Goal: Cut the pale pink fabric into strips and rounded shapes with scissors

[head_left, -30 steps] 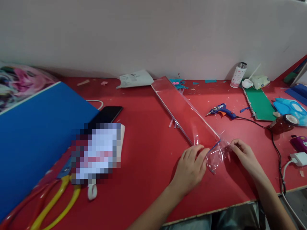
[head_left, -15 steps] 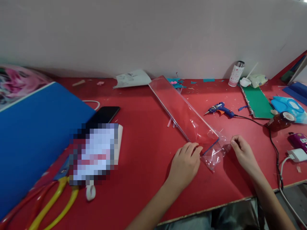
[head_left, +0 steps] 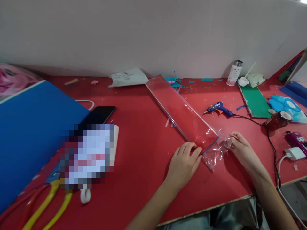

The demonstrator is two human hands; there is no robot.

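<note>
A long, narrow see-through panel (head_left: 177, 108) with a blue near edge lies slantwise on the red table, the red showing through it. Clear plastic film (head_left: 215, 156) covers it and bunches loosely past the blue edge. My left hand (head_left: 183, 164) rests palm down at the panel's near left corner, fingers bent loosely over the film and thumb apart. At the loose end on the right, my right hand (head_left: 242, 148) pinches the crumpled film between thumb and fingers. Farther right lies a blue glue gun (head_left: 219, 108), touched by neither hand.
On the left are a blue board (head_left: 40, 121), a black phone (head_left: 103, 113), a blurred-out screen (head_left: 91, 153) and yellow-handled scissors (head_left: 54, 191). A jar (head_left: 278, 120), green board (head_left: 256, 100), white bottle (head_left: 234, 73) and white charger (head_left: 296, 153) stand or lie rightward. The glue gun's cord trails toward the table edge.
My right hand has shifted slightly, and the film by its fingertips looks more gathered. The left hand stays at the corner. The whole view has moved a little.
</note>
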